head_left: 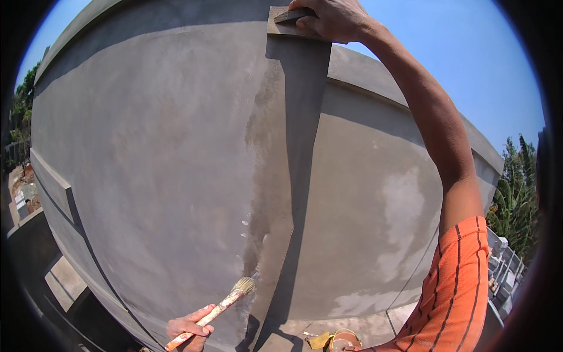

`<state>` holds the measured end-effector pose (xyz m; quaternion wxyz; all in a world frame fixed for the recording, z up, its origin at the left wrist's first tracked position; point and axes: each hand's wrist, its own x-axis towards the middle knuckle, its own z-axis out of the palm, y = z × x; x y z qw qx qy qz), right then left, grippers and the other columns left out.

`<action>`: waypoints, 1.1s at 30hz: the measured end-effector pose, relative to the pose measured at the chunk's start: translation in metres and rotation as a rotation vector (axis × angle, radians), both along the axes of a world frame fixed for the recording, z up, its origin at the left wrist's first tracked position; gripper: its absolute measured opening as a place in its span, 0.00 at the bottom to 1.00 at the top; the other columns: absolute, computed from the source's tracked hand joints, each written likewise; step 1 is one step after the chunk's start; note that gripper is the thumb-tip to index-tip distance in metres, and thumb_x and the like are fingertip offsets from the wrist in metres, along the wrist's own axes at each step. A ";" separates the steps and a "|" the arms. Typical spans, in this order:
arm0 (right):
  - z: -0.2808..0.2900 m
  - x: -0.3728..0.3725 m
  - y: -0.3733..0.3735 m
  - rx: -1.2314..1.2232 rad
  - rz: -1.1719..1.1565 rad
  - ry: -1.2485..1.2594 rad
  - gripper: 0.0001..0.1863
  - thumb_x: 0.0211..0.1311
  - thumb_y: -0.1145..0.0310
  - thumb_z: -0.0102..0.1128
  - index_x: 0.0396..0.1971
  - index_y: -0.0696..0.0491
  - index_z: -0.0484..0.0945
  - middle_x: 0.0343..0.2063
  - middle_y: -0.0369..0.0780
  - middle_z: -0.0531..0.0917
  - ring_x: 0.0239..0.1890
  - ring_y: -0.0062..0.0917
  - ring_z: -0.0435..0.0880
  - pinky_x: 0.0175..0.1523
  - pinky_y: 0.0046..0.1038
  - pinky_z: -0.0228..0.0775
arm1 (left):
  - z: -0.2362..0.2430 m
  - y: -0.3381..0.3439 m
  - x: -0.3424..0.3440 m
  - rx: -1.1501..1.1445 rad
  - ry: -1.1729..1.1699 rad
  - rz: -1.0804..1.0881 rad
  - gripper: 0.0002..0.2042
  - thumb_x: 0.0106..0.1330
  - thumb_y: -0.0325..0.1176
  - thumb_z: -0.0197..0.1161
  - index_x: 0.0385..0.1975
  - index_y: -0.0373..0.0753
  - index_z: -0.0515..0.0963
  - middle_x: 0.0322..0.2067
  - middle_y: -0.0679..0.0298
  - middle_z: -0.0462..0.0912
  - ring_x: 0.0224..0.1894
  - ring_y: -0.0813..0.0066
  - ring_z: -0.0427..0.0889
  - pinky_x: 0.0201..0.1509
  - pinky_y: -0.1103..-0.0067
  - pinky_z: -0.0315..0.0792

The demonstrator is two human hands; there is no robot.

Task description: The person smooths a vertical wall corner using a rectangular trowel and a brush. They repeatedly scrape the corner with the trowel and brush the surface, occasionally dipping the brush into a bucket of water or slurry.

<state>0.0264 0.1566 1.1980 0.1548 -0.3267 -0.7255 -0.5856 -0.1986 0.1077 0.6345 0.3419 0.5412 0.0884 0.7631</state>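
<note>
High on the wall corner, my right hand [334,17] is wrapped around the handle of a flat plastering float [278,28]. The float's face lies against the grey plaster near the top of the edge. Low and to the left, my left hand [190,330] grips the pale, paint-stained handle of a paintbrush [226,302]. The brush's bristles point up and right, close to the damp strip beside the corner. That dark, wet strip [258,229] runs down the plastered wall [164,164], with a few white flecks at its left border.
A bucket [346,339] stands on the floor below, with a yellow item [319,341] beside it. Right of the corner, a second wall [363,176] recedes, patched with white. A ledge [53,188] juts out at left. Trees [516,193] and blocks [501,276] are at far right.
</note>
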 end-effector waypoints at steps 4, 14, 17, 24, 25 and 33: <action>-0.077 -0.028 -0.010 -0.073 -0.185 -0.206 0.18 0.57 0.58 0.63 0.48 0.46 0.82 0.38 0.40 0.86 0.42 0.32 0.85 0.45 0.35 0.77 | 0.001 -0.003 -0.005 0.001 0.006 0.013 0.09 0.54 0.27 0.73 0.20 0.38 0.76 0.42 0.39 0.82 0.48 0.52 0.83 0.53 0.65 0.77; 0.037 0.027 -0.009 -0.131 0.055 0.012 0.10 0.62 0.67 0.57 0.39 0.54 0.81 0.32 0.42 0.84 0.33 0.30 0.83 0.39 0.34 0.79 | -0.006 0.000 0.000 0.005 0.010 0.016 0.10 0.55 0.28 0.74 0.20 0.38 0.76 0.42 0.39 0.82 0.48 0.52 0.83 0.54 0.64 0.76; -0.043 0.010 -0.010 0.075 -0.110 -0.049 0.18 0.56 0.59 0.65 0.47 0.46 0.82 0.38 0.35 0.87 0.39 0.29 0.85 0.41 0.30 0.77 | 0.001 -0.005 -0.012 0.050 0.046 0.057 0.11 0.55 0.29 0.74 0.20 0.39 0.76 0.42 0.40 0.82 0.48 0.52 0.83 0.54 0.64 0.76; -0.161 0.019 -0.045 -0.672 0.240 0.180 0.20 0.63 0.53 0.60 0.48 0.52 0.79 0.36 0.36 0.85 0.38 0.24 0.83 0.42 0.27 0.76 | 0.076 -0.008 -0.001 0.372 0.226 -0.011 0.08 0.53 0.21 0.71 0.21 0.39 0.77 0.43 0.40 0.81 0.48 0.52 0.83 0.52 0.65 0.78; -0.163 0.027 -0.041 -0.898 0.398 0.430 0.22 0.66 0.52 0.57 0.48 0.55 0.79 0.35 0.37 0.85 0.37 0.21 0.83 0.43 0.25 0.75 | 0.086 -0.011 0.001 0.417 0.253 0.019 0.09 0.54 0.22 0.71 0.21 0.39 0.76 0.43 0.40 0.81 0.48 0.52 0.83 0.53 0.63 0.78; -0.201 0.063 -0.039 -1.507 0.607 0.830 0.22 0.71 0.51 0.49 0.47 0.55 0.79 0.34 0.32 0.83 0.34 0.10 0.79 0.39 0.17 0.74 | 0.149 -0.030 0.027 0.618 0.441 0.132 0.09 0.49 0.22 0.73 0.21 0.44 0.79 0.43 0.48 0.83 0.49 0.52 0.83 0.54 0.60 0.77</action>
